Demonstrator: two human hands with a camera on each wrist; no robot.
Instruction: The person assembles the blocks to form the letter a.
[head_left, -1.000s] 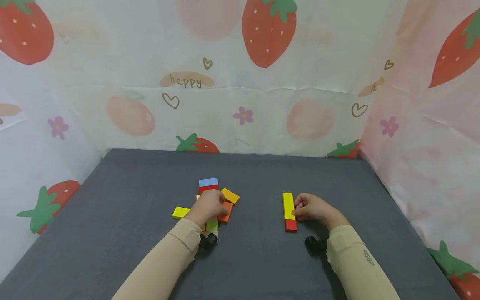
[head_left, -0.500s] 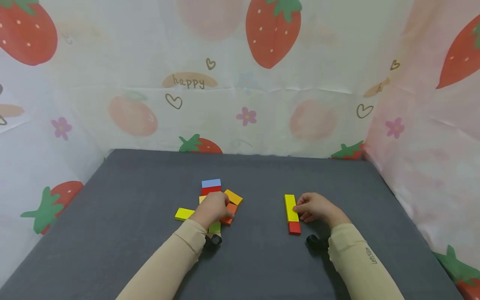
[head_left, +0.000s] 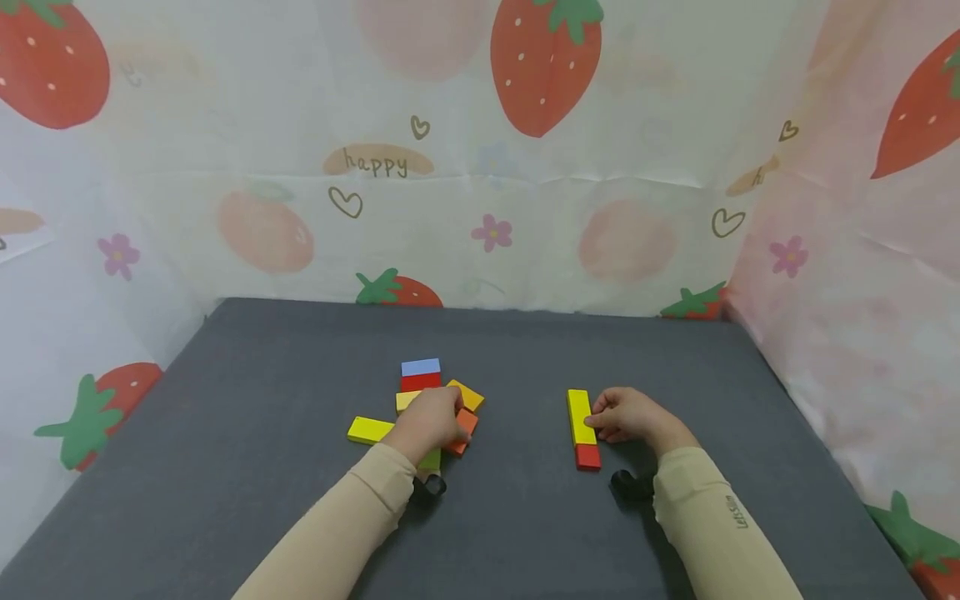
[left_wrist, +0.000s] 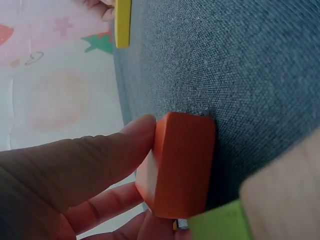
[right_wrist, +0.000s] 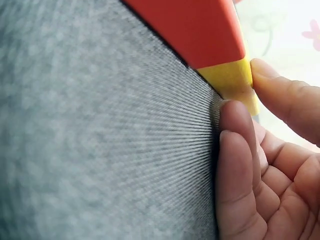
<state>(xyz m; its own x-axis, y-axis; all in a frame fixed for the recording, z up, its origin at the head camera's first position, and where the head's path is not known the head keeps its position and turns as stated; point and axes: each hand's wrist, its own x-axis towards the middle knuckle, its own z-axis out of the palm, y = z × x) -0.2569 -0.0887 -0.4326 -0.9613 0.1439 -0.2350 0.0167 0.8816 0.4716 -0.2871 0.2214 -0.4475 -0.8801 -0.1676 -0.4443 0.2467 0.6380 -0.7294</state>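
My left hand (head_left: 427,421) reaches over a cluster of coloured wooden blocks and pinches an orange block (left_wrist: 185,165) at the cluster's right side. In the left wrist view the thumb lies on one side of that block, with the fingers partly hidden behind it. To the right, my right hand (head_left: 633,417) holds a yellow block (head_left: 579,415) from its right side. Its thumb presses the yellow surface while the other fingers curl low against the cloth. A red block (head_left: 588,457) lies end to end with the yellow one, on the side nearer me.
Around the left hand lie a blue block (head_left: 420,367), a red one, a pale yellow block (head_left: 406,401), a yellow block (head_left: 367,430), an orange-yellow block (head_left: 468,393) and a green block (left_wrist: 222,222). Dark cloth (head_left: 510,517) covers the table; a strawberry-print curtain (head_left: 450,100) stands behind.
The left hand has shifted slightly right over the cluster, covering more of the orange block. The right thumb has come further over the yellow block, whose line with the red one is slightly more slanted.
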